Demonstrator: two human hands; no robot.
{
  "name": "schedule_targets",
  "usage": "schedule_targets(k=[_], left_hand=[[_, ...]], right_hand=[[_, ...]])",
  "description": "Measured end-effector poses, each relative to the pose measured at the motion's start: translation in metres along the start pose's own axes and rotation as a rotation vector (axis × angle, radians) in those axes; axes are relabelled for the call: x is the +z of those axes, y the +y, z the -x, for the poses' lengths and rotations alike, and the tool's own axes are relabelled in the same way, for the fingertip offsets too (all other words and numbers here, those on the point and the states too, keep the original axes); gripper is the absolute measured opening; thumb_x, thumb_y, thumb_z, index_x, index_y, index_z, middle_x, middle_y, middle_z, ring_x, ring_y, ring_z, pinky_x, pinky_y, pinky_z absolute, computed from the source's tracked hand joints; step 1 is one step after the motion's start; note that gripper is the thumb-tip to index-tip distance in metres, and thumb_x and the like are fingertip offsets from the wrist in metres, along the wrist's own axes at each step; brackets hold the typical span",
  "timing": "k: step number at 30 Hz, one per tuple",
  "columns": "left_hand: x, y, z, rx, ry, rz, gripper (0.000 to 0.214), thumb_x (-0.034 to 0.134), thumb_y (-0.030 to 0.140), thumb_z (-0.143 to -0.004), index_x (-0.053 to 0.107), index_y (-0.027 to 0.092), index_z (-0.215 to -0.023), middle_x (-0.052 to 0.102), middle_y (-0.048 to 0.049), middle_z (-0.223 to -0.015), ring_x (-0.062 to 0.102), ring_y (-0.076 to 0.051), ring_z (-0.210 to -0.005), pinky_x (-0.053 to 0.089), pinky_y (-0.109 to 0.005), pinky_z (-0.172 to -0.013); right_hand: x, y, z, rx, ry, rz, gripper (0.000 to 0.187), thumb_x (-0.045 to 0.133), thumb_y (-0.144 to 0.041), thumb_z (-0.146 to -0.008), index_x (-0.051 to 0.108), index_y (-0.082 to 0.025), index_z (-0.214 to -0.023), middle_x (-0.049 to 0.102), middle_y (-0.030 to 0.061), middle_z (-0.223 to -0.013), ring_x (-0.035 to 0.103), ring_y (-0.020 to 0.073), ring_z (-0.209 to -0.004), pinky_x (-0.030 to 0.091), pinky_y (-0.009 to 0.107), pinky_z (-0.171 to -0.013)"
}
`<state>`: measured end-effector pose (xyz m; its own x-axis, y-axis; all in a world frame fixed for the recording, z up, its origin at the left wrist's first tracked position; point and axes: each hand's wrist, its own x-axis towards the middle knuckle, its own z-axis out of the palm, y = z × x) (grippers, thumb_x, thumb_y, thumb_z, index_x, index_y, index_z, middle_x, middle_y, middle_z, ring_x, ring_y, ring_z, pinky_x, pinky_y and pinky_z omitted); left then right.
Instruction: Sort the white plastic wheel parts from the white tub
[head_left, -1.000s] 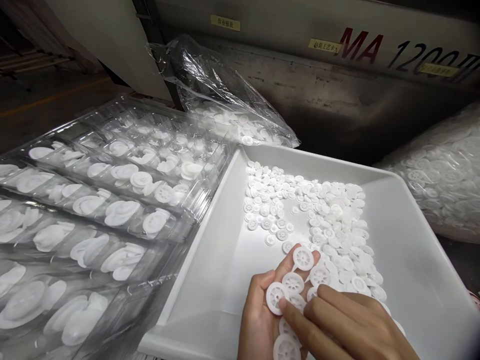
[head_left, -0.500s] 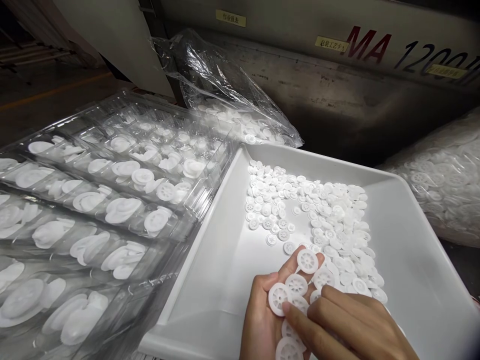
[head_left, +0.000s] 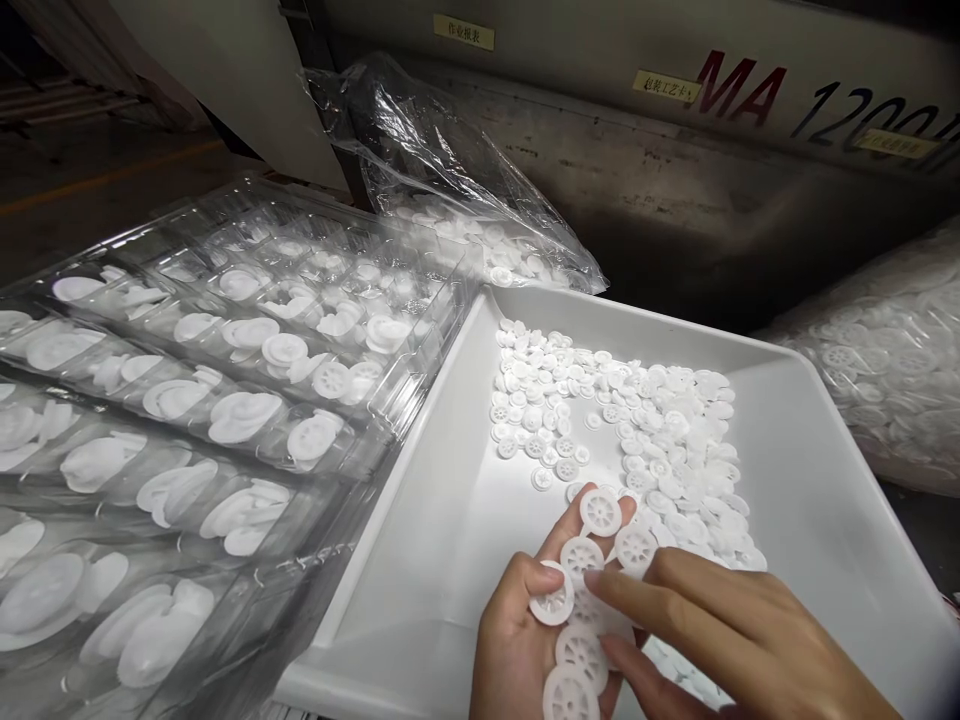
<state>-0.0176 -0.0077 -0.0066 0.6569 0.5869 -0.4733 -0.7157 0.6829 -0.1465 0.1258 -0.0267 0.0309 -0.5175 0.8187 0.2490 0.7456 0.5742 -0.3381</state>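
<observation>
Thumbing wheel point(head_left: 553, 606) w/ L hand point(head_left: 510, 645), R hand point(head_left: 739, 630) now off

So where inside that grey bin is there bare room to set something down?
Bare bin floor lies between the left wall and the left hand. The right wall, beside the piled white discs, is bare too but looks sloped. Those discs crowd the far and right parts of the floor.
</observation>
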Motion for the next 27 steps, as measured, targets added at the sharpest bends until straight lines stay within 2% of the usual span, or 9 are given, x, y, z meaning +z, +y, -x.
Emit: schedule_targets(k=[4,6,11,13,16,19,27], left_hand=[[-0.001,-0.001,-0.001,0.024,-0.088,-0.012,0.059,0.044,0.024,-0.074,0.044,0.016,-0.132,0.063,-0.0088,-0.113,0.060,-0.018,-0.095,0.041,-0.027,-0.086],[-0.002,-0.002,-0.002,0.035,-0.105,-0.023,0.060,0.043,0.024,-0.074,0.041,0.016,-0.134,0.063,-0.0094,-0.114,0.058,-0.020,-0.098,0.039,-0.031,-0.090],[0.001,-0.001,-0.001,0.011,-0.069,-0.010,0.056,0.042,0.025,-0.075,0.045,0.019,-0.131,0.062,-0.0080,-0.117,0.055,-0.023,-0.107,0.039,-0.032,-0.092],[0.003,0.000,0.002,0.025,-0.062,-0.001,0.052,0.038,0.025,-0.078,0.049,0.018,-0.129,0.061,-0.0078,-0.121,0.052,-0.024,-0.112,0.038,-0.034,-0.094],[0.006,0.001,0.007,0.063,-0.070,-0.003,0.047,0.027,0.023,-0.085,0.054,0.020,-0.124,0.059,-0.0063,-0.124,0.048,-0.023,-0.117,0.034,-0.036,-0.099],[0.007,0.001,0.009,0.083,-0.070,-0.007,0.047,0.025,0.024,-0.088,0.055,0.022,-0.123,0.060,-0.0046,-0.124,0.046,-0.022,-0.120,0.032,-0.036,-0.101],[0.003,0.003,0.008,0.072,-0.008,-0.063,0.051,0.032,0.025,-0.086,0.036,0.026,-0.136,0.060,-0.0064,-0.122,0.051,-0.025,-0.116,0.033,-0.041,-0.099]], right_hand=[[0.002,0.007,0.006,-0.033,-0.128,0.028,0.034,0.055,-0.018,-0.085,0.052,-0.020,-0.119,0.058,-0.0007,-0.075,0.058,0.0099,-0.057,0.042,0.020,-0.043],[0.004,0.005,0.003,-0.020,-0.149,0.020,0.033,0.055,-0.019,-0.086,0.052,-0.020,-0.119,0.058,-0.0004,-0.078,0.059,0.0102,-0.059,0.043,0.020,-0.044],[0.004,0.001,-0.006,0.018,-0.018,0.057,0.015,0.054,-0.018,-0.083,0.060,-0.016,-0.096,0.054,-0.0013,-0.064,0.055,0.0123,-0.051,0.042,0.023,-0.040],[0.004,0.003,-0.006,0.056,0.015,0.032,0.014,0.056,-0.019,-0.081,0.060,-0.015,-0.095,0.053,-0.0014,-0.063,0.054,0.0120,-0.049,0.043,0.023,-0.040],[0.001,0.008,-0.003,0.161,-0.057,-0.056,0.023,0.059,-0.019,-0.080,0.058,-0.019,-0.103,0.054,-0.0017,-0.070,0.054,0.0108,-0.052,0.045,0.023,-0.046],[-0.001,0.012,-0.001,0.246,-0.139,-0.124,0.028,0.059,-0.022,-0.082,0.055,-0.024,-0.110,0.055,-0.0023,-0.076,0.055,0.0107,-0.056,0.044,0.023,-0.049],[-0.002,0.012,-0.003,0.292,-0.132,-0.204,0.029,0.061,-0.025,-0.082,0.056,-0.025,-0.110,0.055,-0.0026,-0.078,0.055,0.0105,-0.059,0.043,0.024,-0.051]])
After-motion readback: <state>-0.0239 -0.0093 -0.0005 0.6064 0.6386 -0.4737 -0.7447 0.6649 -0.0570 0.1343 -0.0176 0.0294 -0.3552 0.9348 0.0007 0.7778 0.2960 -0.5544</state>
